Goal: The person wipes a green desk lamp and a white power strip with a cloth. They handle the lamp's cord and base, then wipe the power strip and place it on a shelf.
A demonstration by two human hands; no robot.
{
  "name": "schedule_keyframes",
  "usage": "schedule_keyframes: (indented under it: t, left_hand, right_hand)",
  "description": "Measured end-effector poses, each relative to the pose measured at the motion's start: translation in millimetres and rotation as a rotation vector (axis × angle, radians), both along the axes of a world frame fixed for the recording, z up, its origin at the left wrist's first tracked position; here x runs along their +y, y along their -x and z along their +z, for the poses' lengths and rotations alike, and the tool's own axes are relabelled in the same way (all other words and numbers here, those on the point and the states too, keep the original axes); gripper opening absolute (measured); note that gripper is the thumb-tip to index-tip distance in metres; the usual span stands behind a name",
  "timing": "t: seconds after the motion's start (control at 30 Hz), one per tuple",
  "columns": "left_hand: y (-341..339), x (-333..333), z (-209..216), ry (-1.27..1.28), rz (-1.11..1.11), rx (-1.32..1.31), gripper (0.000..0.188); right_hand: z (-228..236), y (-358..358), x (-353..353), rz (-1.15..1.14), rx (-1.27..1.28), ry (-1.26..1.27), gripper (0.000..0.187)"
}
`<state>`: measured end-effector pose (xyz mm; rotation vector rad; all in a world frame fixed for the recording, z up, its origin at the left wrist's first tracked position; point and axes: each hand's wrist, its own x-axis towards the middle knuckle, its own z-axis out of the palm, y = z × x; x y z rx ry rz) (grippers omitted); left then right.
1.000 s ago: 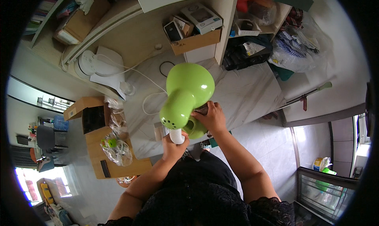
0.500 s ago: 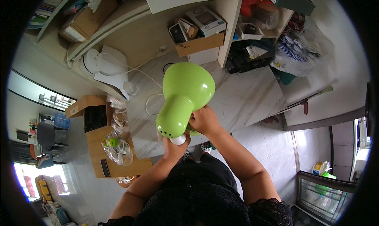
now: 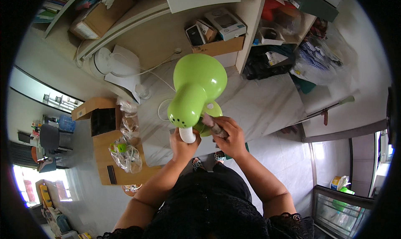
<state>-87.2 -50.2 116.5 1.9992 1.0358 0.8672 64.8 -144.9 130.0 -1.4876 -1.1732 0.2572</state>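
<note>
Marble-patterned tabletop (image 3: 263, 97) spreads before me, cluttered shelves (image 3: 252, 32) behind it, pale floor tiles (image 3: 282, 153) to the right. Over its near part is the lamp (image 3: 201, 74) — glossy green, bulbous, with a white neck (image 3: 187, 136). My left hand (image 3: 183, 150) wraps that neck; my right hand (image 3: 232, 139) pinches a crumpled greyish cloth (image 3: 216, 127) — right by the round green base (image 3: 216, 108).

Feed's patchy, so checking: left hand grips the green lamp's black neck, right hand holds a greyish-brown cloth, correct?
One slip: the head view shows a white neck, not black. The left hand grips the green lamp there, and the right hand holds the greyish-brown cloth.
</note>
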Motion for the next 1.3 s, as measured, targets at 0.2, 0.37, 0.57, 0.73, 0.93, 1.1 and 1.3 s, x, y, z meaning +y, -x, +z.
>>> schedule_keyframes:
  t: [0.2,0.37,0.57,0.73,0.93,1.1,1.3]
  left_hand:
    - [-7.6,-11.0,-2.0,-0.126,-0.1,-0.13,0.015]
    - [-8.1,-13.8,-9.2,-0.203,-0.111,-0.065,0.018]
    - [-0.4,-28.2,-35.8,0.262,-0.177,0.059,0.042]
    - [-1.8,-10.0,-88.4,0.01,-0.105,0.117,0.053]
    - [-7.2,4.4,-95.8,0.149,-0.085,0.139,0.034]
    - [-9.3,3.1,-113.4,0.063,-0.086,0.195,0.033]
    - [-8.1,8.5,-128.7,0.055,-0.11,0.188,0.032]
  right_hand:
    - [16.8,4.4,10.8,0.087,-0.32,0.373,0.027]
    - [-3.2,4.7,14.4,0.147,-0.815,0.529,0.018]
    - [-44.7,-22.1,20.3,0.382,-0.476,0.761,0.033]
    - [-54.7,-61.1,34.9,0.139,-0.014,0.949,0.043]
    - [-90.2,-47.0,26.0,0.129,-0.186,0.795,0.034]
    - [-97.6,-13.3,31.8,0.177,-0.384,0.644,0.03]
    - [-84.5,1.1,39.6,0.365,-0.697,1.015,0.042]
